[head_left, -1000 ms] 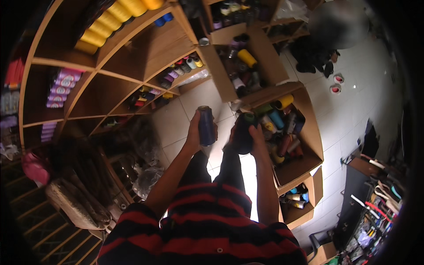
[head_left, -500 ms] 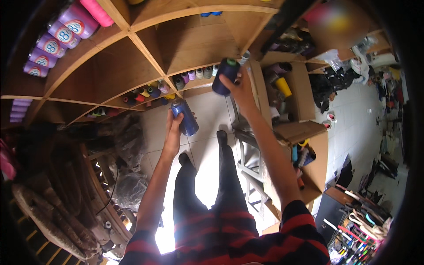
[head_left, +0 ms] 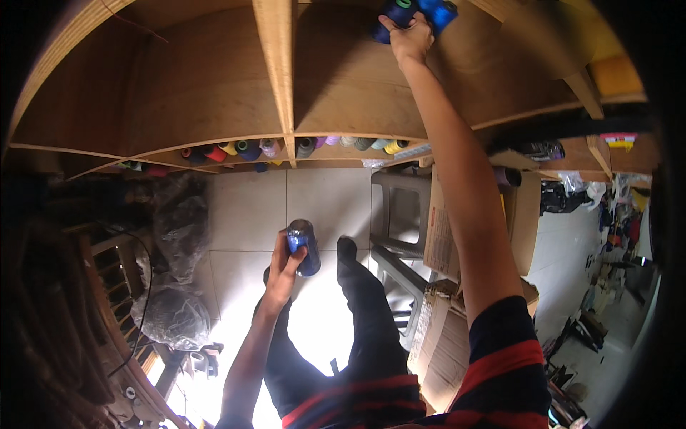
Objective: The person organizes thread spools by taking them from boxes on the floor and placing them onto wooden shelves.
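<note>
My left hand (head_left: 283,275) is wrapped round a blue thread cone (head_left: 306,250) in clear wrap, held low over the tiled floor. Up at the top, my right hand (head_left: 412,39) reaches into a shelf compartment with its fingers closed round a dark navy thread cone (head_left: 389,27) whose green top shows. Right beside that cone stands a brighter blue thread cone (head_left: 437,14). Whether the navy cone rests on the shelf board is hard to tell.
The wooden shelf (head_left: 207,86) has a thick upright divider (head_left: 274,64). A row of coloured thread cones (head_left: 248,149) sits on its lower level. Grey stools (head_left: 401,207) and a cardboard box (head_left: 449,232) stand at right. Clear plastic bags (head_left: 175,318) lie at left.
My right hand has carried the navy cone up and forward into the shelf, next to the bright blue cone. My left hand, still holding its cone, appears lower. The view has shifted toward the shelf.
</note>
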The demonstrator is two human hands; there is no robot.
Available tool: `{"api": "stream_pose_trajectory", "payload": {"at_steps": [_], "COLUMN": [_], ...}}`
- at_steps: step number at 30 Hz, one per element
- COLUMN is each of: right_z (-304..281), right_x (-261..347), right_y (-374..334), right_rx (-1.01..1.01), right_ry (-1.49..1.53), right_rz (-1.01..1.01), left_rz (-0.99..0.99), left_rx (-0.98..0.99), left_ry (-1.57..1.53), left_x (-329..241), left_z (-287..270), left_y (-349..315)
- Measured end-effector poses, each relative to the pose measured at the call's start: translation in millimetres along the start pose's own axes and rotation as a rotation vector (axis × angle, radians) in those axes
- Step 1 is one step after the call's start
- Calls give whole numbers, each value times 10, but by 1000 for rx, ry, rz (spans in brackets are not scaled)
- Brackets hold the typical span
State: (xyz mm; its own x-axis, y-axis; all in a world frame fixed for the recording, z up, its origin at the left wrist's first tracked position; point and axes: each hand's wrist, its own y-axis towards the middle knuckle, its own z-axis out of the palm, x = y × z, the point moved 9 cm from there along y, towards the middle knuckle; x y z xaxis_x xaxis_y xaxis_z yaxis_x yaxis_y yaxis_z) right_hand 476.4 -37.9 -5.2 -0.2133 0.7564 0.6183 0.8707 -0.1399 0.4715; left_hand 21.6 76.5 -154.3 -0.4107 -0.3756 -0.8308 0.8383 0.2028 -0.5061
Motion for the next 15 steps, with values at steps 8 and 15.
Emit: {"api": "stream_pose_trajectory", "payload": {"at_steps": [8,15], "right_z": [272,328], "right_x": [-1,-65], "right_y": [207,172], "right_rx": [-168,-49], "right_ry": [-11,-8], "right_rz": [-37,76], "left_rz": [-28,-38], "left_rx": [-37,3], "left_ry": [-21,-36], "left_x": [21,77], "left_z": [-111,-100], "left_y": [-5,-49]}}
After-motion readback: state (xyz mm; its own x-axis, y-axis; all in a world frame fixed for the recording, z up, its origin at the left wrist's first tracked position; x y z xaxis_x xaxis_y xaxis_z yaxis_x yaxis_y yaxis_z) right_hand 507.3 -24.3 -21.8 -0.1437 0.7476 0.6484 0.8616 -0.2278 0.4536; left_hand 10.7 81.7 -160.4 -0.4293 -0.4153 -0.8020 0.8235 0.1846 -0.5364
